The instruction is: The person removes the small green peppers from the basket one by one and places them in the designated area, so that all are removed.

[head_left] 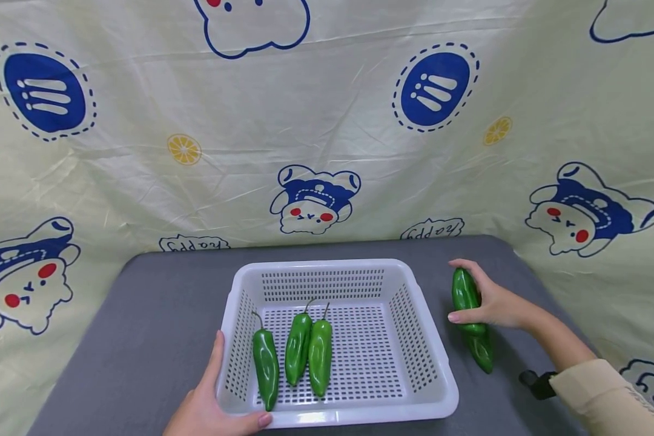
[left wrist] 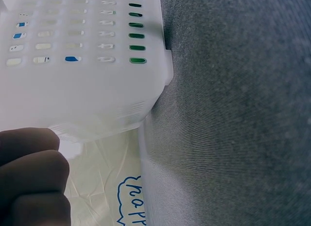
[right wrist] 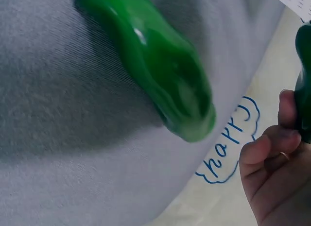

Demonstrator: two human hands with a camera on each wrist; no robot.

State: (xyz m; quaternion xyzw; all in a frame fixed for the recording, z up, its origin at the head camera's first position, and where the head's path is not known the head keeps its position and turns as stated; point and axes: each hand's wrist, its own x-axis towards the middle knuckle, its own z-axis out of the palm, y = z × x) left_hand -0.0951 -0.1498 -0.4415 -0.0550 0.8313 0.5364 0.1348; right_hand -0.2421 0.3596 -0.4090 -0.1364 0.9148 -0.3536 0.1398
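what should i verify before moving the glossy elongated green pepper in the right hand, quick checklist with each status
1. Held green pepper secure: right hand has it between thumb and fingers; ok.
2. White rectangular perforated plastic basket steadied: left hand holds its near left corner; ok.
3. Space inside: bare floor right of the three glossy green peppers; ok.
4. Held pepper apart from the loose green pepper: right wrist view shows a gap; ok.
5. Held pepper above the basket: it is to the right; not ok.
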